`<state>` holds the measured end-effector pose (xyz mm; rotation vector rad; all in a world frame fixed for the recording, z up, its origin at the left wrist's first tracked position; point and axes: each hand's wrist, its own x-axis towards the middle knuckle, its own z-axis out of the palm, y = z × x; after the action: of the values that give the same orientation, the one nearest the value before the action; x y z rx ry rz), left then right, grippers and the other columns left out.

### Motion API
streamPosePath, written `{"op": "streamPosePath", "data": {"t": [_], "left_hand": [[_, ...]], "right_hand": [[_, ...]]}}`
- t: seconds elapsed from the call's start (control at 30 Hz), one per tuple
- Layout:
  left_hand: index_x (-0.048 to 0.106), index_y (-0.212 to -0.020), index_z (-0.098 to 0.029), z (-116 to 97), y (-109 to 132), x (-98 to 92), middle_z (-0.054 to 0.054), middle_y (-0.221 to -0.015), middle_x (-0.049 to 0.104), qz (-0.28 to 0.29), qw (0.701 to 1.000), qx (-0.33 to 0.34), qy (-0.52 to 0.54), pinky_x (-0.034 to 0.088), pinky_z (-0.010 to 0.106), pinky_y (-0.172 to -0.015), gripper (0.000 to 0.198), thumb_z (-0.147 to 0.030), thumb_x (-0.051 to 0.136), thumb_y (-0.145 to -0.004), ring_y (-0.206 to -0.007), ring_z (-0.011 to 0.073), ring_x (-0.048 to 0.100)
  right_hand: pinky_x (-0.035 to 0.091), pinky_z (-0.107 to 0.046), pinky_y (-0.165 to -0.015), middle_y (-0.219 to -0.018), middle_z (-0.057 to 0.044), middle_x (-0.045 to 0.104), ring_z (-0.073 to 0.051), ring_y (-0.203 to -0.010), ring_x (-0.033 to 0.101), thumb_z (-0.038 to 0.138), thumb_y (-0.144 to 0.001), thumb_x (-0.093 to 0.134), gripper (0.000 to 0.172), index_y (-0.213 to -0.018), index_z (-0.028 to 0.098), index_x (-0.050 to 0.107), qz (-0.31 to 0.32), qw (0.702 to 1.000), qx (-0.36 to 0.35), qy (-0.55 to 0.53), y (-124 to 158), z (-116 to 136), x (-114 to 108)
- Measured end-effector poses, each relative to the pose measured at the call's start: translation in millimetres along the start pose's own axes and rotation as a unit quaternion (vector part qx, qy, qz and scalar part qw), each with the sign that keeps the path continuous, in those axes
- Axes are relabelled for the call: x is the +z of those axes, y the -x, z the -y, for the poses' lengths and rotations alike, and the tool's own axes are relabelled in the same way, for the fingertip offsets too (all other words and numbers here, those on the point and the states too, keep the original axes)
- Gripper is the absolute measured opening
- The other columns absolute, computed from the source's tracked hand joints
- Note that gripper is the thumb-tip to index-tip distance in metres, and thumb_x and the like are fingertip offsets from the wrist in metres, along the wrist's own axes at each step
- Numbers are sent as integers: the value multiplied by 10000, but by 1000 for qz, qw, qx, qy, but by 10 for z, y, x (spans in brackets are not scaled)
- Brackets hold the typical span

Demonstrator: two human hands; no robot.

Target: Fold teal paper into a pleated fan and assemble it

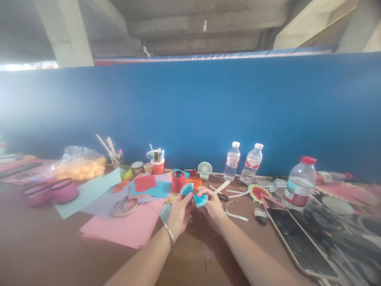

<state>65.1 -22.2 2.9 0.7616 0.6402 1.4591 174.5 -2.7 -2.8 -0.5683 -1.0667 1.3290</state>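
Above the brown table, my left hand (179,212) pinches a blue pleated paper fan (187,189) near its narrow end. My right hand (212,205) has its fingers closed on the fan's other spread part, which flares downward. The two flared parts meet between my fingertips; whether they are one strip or two pieces I cannot tell. A red cylinder like a thread spool (177,182) stands just behind my left hand. Pink paper sheets (125,228) lie to its left, and white paper strips (238,216) lie to the right of my right hand.
Two water bottles (231,163) and a small fan (205,170) stand along the blue partition (190,111). At right are a phone (300,238), a red-capped bottle (300,184) and a paper rosette (258,193). At left lie pink rolls (64,191) and a plastic bag (80,167).
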Motion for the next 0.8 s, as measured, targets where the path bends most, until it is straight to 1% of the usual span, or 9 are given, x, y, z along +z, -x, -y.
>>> {"op": "streamPosePath", "data": {"t": [0.13, 0.23, 0.37, 0.43, 0.5, 0.6, 0.67, 0.73, 0.8], "left_hand": [[583, -862, -148, -3, 22, 16, 52, -822, 610, 21, 999, -24, 1, 447, 214, -612, 238, -233, 627, -644, -672, 116, 565], [578, -857, -152, -8, 23, 11, 44, -819, 607, 38, 999, -26, -6, 448, 218, -623, 215, -228, 615, -659, -683, 116, 566], [584, -797, -139, 3, 0, -31, 24, -704, 597, 38, 999, -32, -22, 446, 223, -597, 204, -224, 646, -622, -630, 115, 564], [585, -794, -134, 14, -14, -50, 28, -704, 601, 32, 998, -37, -36, 447, 231, -597, 225, -216, 662, -600, -628, 121, 568], [585, -813, -130, 20, -26, -58, 44, -740, 614, 17, 998, -35, -48, 450, 243, -614, 254, -213, 669, -588, -646, 131, 576], [580, -843, -137, 0, -34, -38, 53, -803, 626, -24, 999, 6, -48, 453, 249, -645, 281, -213, 666, -587, -672, 131, 584], [573, -860, -148, -33, -34, -11, 44, -827, 624, -42, 997, 50, -35, 452, 241, -660, 282, -200, 658, -596, -687, 121, 583], [568, -854, -147, -67, -31, 15, 32, -790, 622, -45, 995, 82, -20, 455, 241, -654, 263, -191, 646, -606, -662, 112, 580], [565, -829, -146, -90, -26, 34, 15, -716, 616, -49, 994, 99, -9, 459, 253, -631, 237, -196, 639, -610, -612, 112, 576]], "right_hand": [[432, -230, -573, -903, -26, 434, -147, -766, 491, 201, -495, 713, 141, -572, 170, 599, 62, 997, -9, 49, -55, 131, -61], [434, -232, -572, -902, -20, 408, -129, -735, 484, 188, -495, 714, 139, -572, 171, 599, 84, 994, -5, 72, -65, 158, -89], [437, -237, -600, -921, -26, 417, -145, -777, 495, 187, -482, 721, 151, -560, 165, 594, 83, 991, -6, 105, -72, 143, -123], [435, -245, -647, -944, -32, 435, -163, -831, 497, 179, -480, 719, 153, -573, 166, 599, 81, 989, -18, 122, -82, 127, -134], [428, -254, -685, -962, -33, 471, -166, -848, 502, 163, -484, 711, 243, -706, 189, 617, 66, 989, -28, 126, -96, 95, -139], [434, -262, -642, -908, -24, 551, -152, -759, 534, 171, -529, 667, 449, -957, 222, 542, 3, 996, 3, 90, -105, 6, -135], [434, -252, -578, -841, -24, 585, -149, -692, 546, 183, -557, 630, 404, -948, 200, 528, -11, 997, 48, 58, -85, -56, -117], [431, -242, -548, -805, -27, 600, -153, -671, 551, 161, -538, 627, 356, -884, 177, 543, 22, 996, 79, 33, -36, -91, -71], [437, -250, -573, -822, -28, 607, -161, -692, 555, 128, -499, 646, 392, -876, 176, 552, 62, 995, 77, 14, 29, -84, 4]]}}
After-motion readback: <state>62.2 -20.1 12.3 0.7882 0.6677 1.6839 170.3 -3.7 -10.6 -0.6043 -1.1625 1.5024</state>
